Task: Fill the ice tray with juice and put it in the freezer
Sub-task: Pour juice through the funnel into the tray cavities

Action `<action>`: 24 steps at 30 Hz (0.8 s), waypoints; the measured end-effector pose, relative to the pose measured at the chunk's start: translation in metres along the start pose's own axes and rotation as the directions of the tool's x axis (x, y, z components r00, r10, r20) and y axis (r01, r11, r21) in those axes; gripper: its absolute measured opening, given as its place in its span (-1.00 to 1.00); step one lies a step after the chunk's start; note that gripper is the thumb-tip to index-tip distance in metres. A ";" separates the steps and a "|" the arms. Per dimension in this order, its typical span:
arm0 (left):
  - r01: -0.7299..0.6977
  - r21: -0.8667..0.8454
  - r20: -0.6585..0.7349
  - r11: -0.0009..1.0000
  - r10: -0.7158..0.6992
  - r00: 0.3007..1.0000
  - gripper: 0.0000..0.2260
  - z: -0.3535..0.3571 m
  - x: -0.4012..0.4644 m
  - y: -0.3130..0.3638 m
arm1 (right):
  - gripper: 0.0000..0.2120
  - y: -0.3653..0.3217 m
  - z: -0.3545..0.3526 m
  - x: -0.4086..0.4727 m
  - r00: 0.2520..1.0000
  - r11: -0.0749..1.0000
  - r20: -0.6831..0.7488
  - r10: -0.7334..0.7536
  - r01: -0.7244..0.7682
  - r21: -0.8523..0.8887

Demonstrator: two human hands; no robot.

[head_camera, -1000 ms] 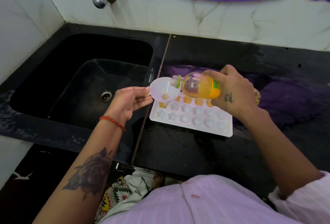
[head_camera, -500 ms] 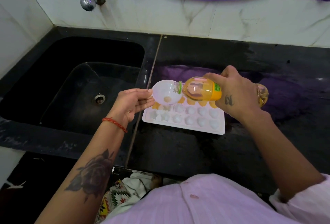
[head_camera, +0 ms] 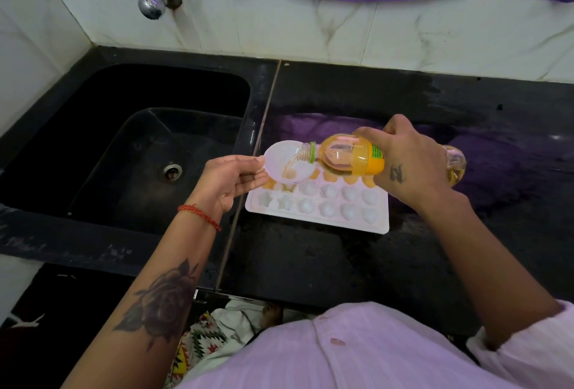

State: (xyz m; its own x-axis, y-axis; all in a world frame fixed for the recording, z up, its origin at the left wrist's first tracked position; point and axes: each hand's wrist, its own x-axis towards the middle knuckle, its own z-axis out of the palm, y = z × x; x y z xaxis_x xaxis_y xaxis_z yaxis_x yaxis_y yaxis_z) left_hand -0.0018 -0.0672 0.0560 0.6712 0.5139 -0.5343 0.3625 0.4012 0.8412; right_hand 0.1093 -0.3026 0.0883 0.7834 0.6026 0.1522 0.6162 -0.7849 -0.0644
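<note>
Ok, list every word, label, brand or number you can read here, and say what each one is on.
Nothing can be quoted.
Juice bottle: green print on its orange label, too small and blurred to read.
Right hand: a small dark tattoo mark on the back, shape unclear, not legible as a letter.
Ice tray, white funnel: no text.

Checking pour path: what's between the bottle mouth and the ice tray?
Head view: a small white funnel, held by the left hand, sits between the bottle mouth and the ice tray.
</note>
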 end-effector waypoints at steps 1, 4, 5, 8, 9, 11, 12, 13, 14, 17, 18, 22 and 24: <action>-0.001 -0.002 0.001 1.000 0.001 1.000 -0.99 0.000 0.000 0.000 | -0.39 0.000 0.000 0.000 1.000 1.000 0.004 0.007 -0.007 0.005; -0.001 -0.013 0.003 1.000 0.001 1.000 -0.99 -0.001 -0.001 0.001 | -0.37 0.001 0.000 0.000 1.000 0.999 0.018 0.023 -0.024 0.041; -0.006 -0.017 0.003 1.000 0.006 1.000 -0.99 -0.001 -0.001 0.001 | -0.36 0.001 0.000 -0.001 0.999 0.998 0.019 0.027 -0.028 0.054; -0.032 -0.036 0.021 0.999 0.033 0.999 -0.99 0.000 -0.002 0.002 | -0.31 0.004 -0.003 -0.004 0.999 0.991 0.018 0.050 -0.051 0.120; -0.039 -0.040 0.029 0.998 0.040 0.999 -0.99 0.001 -0.002 0.002 | -0.29 0.006 -0.004 -0.005 0.998 0.989 0.019 0.060 -0.062 0.135; -0.044 -0.040 0.046 0.998 0.046 0.998 -0.99 0.004 -0.003 0.003 | -0.28 0.009 -0.006 -0.007 0.997 0.987 0.021 0.074 -0.077 0.138; -0.044 -0.041 0.056 0.998 0.046 0.997 -0.99 0.006 -0.003 0.003 | -0.29 0.010 -0.006 -0.009 0.997 0.988 0.020 0.078 -0.080 0.134; -0.041 -0.039 0.067 0.998 0.044 0.997 -0.99 0.009 -0.003 0.003 | -0.30 0.012 -0.007 -0.010 0.996 0.988 0.018 0.082 -0.084 0.129; -0.036 -0.035 0.076 0.999 0.039 0.996 -0.99 0.011 -0.004 0.003 | -0.31 0.013 -0.007 -0.011 0.996 0.989 0.016 0.086 -0.088 0.121; -0.012 -0.030 0.096 0.999 0.015 0.995 -0.99 0.018 -0.005 0.000 | -0.36 0.016 -0.007 -0.014 0.996 0.993 0.017 0.090 -0.091 0.074; -0.005 -0.030 0.099 1.000 0.008 0.995 -1.00 0.020 -0.005 -0.001 | -0.37 0.017 -0.007 -0.015 0.996 0.994 0.020 0.089 -0.090 0.055; 0.008 -0.009 0.106 1.000 -0.007 0.994 -0.98 0.023 -0.004 -0.004 | -0.39 0.019 -0.007 -0.017 0.996 0.996 0.021 0.083 -0.083 0.015; 0.013 -0.004 0.108 1.000 -0.013 0.994 -0.96 0.024 -0.004 -0.005 | -0.39 0.020 -0.007 -0.018 0.997 0.997 0.014 0.079 -0.079 -0.003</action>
State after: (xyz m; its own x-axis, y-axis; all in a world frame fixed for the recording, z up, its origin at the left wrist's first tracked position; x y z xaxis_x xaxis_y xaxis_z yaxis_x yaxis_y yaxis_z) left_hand 0.0090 -0.0894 0.0555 0.7325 0.4236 -0.5329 0.3689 0.4109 0.8337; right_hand 0.1073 -0.3298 0.0908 0.8310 0.5403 0.1323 0.5518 -0.8307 -0.0732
